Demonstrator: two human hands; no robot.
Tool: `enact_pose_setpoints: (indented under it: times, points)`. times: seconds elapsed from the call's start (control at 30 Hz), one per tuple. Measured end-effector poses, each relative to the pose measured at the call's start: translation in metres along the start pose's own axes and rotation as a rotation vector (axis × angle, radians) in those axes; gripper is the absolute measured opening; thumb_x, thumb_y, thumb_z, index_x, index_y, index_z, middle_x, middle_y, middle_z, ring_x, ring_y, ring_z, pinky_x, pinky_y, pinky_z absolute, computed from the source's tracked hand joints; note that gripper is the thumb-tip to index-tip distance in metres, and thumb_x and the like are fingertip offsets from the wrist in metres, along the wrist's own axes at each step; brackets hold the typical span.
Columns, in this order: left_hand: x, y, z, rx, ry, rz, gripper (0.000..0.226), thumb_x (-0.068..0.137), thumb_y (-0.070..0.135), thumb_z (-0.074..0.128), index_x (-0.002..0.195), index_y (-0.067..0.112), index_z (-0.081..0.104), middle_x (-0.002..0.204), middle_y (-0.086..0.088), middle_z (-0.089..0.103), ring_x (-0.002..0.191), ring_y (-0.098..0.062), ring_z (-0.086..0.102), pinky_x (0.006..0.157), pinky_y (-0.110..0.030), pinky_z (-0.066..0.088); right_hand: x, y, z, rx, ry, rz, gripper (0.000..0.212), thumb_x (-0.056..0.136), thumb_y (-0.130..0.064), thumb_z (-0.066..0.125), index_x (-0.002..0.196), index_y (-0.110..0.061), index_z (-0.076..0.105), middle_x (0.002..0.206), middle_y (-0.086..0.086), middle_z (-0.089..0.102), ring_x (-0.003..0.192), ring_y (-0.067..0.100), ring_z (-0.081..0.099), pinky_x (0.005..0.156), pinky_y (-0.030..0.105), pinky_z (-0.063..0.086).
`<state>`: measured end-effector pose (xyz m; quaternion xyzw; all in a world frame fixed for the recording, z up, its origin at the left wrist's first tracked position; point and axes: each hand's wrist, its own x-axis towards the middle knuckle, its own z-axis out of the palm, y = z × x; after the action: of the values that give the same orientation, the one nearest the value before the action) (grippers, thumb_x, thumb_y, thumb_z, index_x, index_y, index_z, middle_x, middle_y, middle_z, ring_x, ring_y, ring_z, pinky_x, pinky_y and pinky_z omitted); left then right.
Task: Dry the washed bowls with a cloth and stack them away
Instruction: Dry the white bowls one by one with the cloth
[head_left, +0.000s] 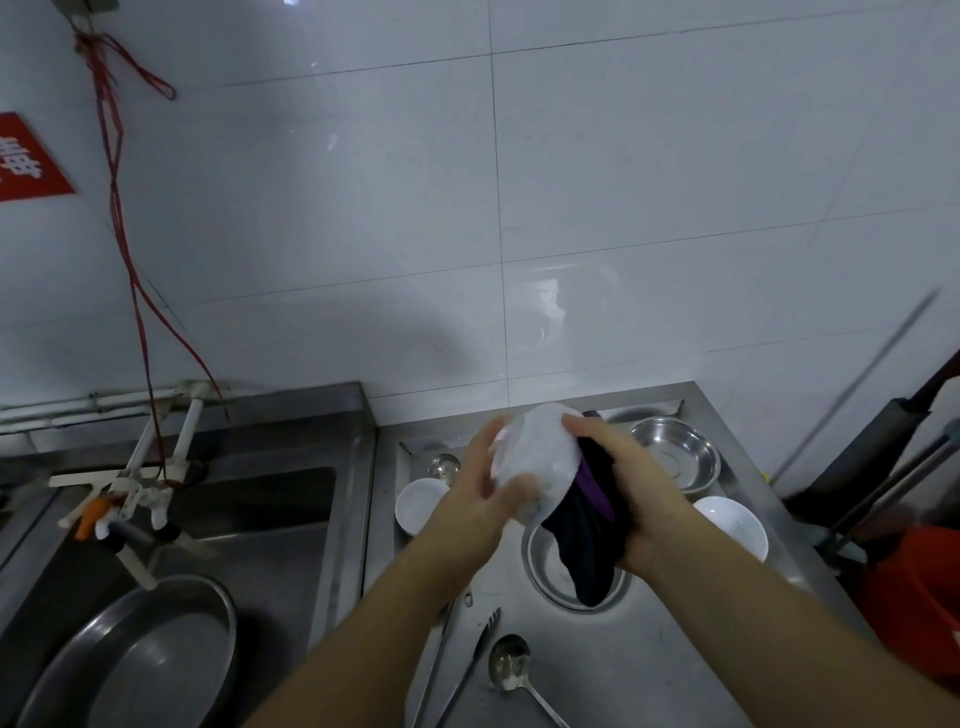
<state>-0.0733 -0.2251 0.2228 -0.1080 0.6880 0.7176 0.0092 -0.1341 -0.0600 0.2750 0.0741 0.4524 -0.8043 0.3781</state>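
I hold a white bowl (537, 457) tilted on edge above the steel counter (649, 649). My left hand (480, 486) grips its left rim, its fingers curled round the edge. My right hand (631, 491) grips a dark cloth with purple trim (589, 530) and holds it to the bowl's right side; the cloth's tail hangs into a steel bowl (550, 571) below. A second white bowl (418, 504) sits on the counter to the left. A third white bowl (737, 525) sits to the right, partly hidden by my wrist.
A steel bowl (675, 452) and a small steel cup (444, 465) stand at the counter's back. Tongs (467, 670) and a spoon (511, 667) lie near the front. The sink (270, 519) on the left holds a large steel pan (140, 660) under a tap (124, 499). An orange bucket (914, 597) stands right.
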Motion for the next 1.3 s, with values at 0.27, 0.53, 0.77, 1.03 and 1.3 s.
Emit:
enact_pose_setpoints:
  times: [0.27, 0.53, 0.77, 1.03, 1.3]
  points:
    - [-0.009, -0.016, 0.001, -0.775, -0.103, -0.277, 0.06, 0.073, 0.034, 0.092, 0.122, 0.003, 0.077, 0.105, -0.012, 0.071, 0.085, -0.02, 0.07, 0.079, -0.031, 0.059, 0.007, 0.006, -0.014, 0.14, -0.066, -0.091, 0.049, 0.082, -0.041, 0.083, 0.121, -0.011, 0.078, 0.109, 0.018, 0.078, 0.091, 0.035, 0.078, 0.072, 0.045, 0.062]
    - [-0.004, 0.008, -0.005, -1.077, 0.006, -0.137, 0.044, 0.101, 0.022, 0.059, 0.136, -0.004, 0.067, 0.144, -0.022, 0.064, 0.128, -0.029, 0.068, 0.092, -0.034, 0.064, 0.005, 0.026, -0.018, 0.068, -0.036, -0.011, 0.055, 0.095, -0.058, 0.069, 0.127, -0.015, 0.076, 0.108, 0.013, 0.078, 0.083, 0.023, 0.076, 0.066, 0.036, 0.061]
    - [0.001, 0.027, -0.012, -0.878, 0.124, -0.136, 0.052, 0.097, 0.028, 0.061, 0.143, 0.005, 0.059, 0.138, -0.021, 0.069, 0.122, -0.033, 0.071, 0.085, -0.041, 0.065, 0.003, 0.024, -0.014, -0.082, 0.383, -0.075, 0.036, 0.093, -0.051, 0.072, 0.11, -0.02, 0.076, 0.096, 0.01, 0.082, 0.089, 0.031, 0.076, 0.075, 0.043, 0.061]
    - [-0.008, 0.026, 0.007, -0.511, 0.07, -0.17, 0.021, 0.101, 0.023, 0.065, 0.116, 0.015, 0.076, 0.122, -0.019, 0.075, 0.109, -0.035, 0.075, 0.088, -0.045, 0.063, -0.003, 0.005, 0.007, -0.601, 0.345, -0.809, 0.012, 0.087, -0.064, 0.061, 0.094, -0.055, 0.065, 0.087, -0.023, 0.074, 0.08, -0.003, 0.071, 0.061, 0.011, 0.051]
    - [-0.025, 0.039, 0.009, -0.336, -0.147, -0.109, 0.034, 0.097, 0.018, 0.056, 0.124, 0.029, 0.074, 0.127, -0.017, 0.075, 0.116, -0.037, 0.073, 0.087, -0.044, 0.064, 0.005, 0.021, -0.006, -1.329, -0.08, -1.204, 0.035, 0.103, -0.04, 0.056, 0.132, -0.023, 0.064, 0.117, -0.012, 0.064, 0.107, 0.007, 0.06, 0.094, 0.022, 0.048]
